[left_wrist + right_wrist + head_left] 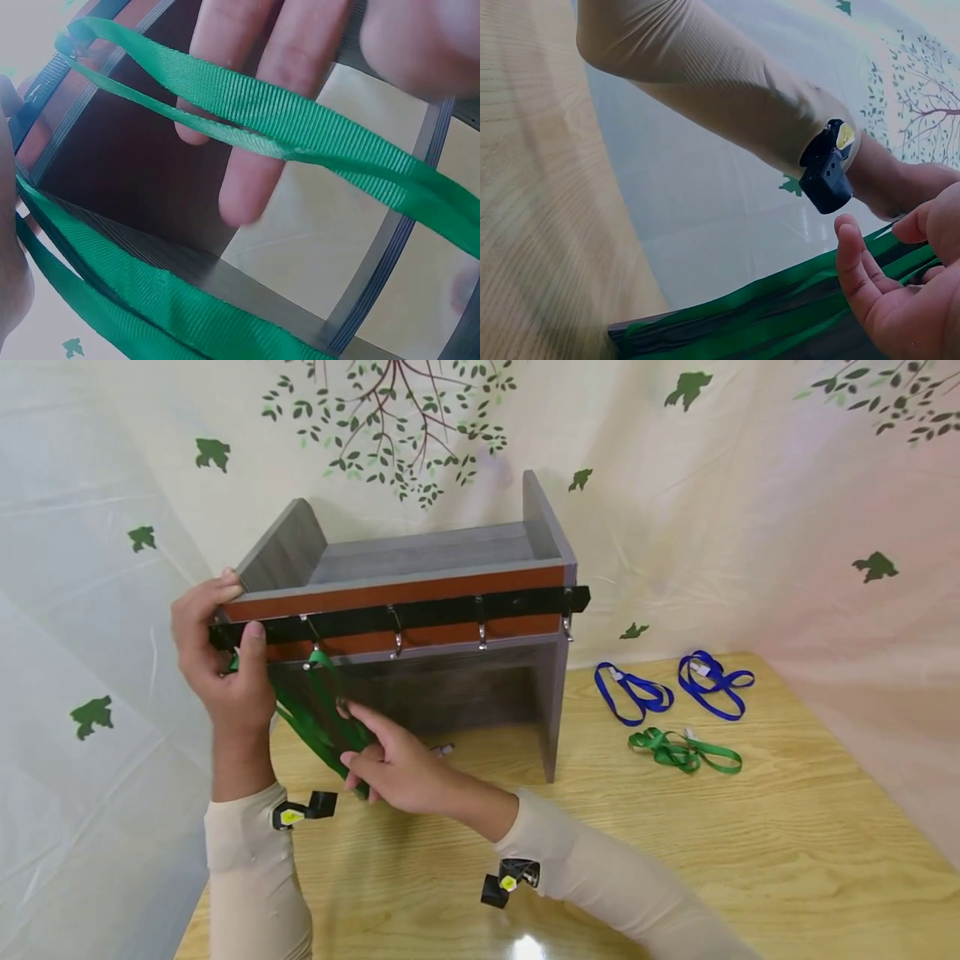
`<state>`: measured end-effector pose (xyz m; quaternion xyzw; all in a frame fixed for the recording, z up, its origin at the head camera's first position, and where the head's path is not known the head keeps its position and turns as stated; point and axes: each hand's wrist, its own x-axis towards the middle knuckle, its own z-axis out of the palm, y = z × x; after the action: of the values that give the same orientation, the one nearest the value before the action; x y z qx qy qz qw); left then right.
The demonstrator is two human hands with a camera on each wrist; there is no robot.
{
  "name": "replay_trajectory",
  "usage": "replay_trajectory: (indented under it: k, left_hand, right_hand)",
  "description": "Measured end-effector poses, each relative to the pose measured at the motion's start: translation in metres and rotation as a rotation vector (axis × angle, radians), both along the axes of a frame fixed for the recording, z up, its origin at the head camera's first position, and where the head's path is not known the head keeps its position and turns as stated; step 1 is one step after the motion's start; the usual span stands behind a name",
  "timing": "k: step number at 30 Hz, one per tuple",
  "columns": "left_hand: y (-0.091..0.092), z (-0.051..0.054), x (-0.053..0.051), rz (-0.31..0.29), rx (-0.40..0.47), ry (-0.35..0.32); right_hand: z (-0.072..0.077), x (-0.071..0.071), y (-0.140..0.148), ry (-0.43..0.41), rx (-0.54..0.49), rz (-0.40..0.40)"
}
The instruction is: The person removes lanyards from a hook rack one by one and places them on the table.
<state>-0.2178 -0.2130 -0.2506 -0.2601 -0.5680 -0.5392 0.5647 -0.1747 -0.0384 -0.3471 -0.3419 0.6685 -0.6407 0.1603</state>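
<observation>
My left hand [236, 681] grips the left end of the grey shelf unit [555, 693], thumb across the black hook rail [442, 612]. A green lanyard [320, 657] hangs by its loop from a silver hook to the right of that thumb. At its straps is my right hand [412, 772], index finger extended. The left wrist view shows right-hand fingers [251, 187] loosely straight behind the upper green strap [247, 105]; more green straps [157, 289] hang below. In the right wrist view my right hand [907, 311] has its fingers apart beside the green straps [780, 289].
Two blue lanyards [637, 683] [712, 683] and a green lanyard [686, 752] lie on the wooden table [810, 827] to the right of the shelf. Several silver hooks [482, 631] line the rail's right part. A printed curtain [750, 527] stands behind.
</observation>
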Motion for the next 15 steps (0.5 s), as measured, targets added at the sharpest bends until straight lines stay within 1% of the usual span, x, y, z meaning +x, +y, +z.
replay_trajectory:
  k: [5,8,13,15]
  left_hand:
    - [0.0001,-0.001,0.0002,0.0,-0.006,0.0]
    - [0.0007,-0.0013,0.0004,-0.002,-0.001,-0.003]
    - [0.0008,-0.0006,0.0006,-0.002,0.007,-0.001]
    - [0.0007,-0.0002,0.0008,-0.002,0.007,-0.001]
  right_hand:
    - [-0.0039,-0.0005,-0.0014,0.017,-0.021,0.017]
    - [-0.0043,0.0008,0.0,0.035,-0.017,0.012]
    - [-0.0021,0.0034,0.0034,0.1,0.038,-0.037]
    - [-0.0006,0.0046,0.0043,0.145,0.061,-0.06]
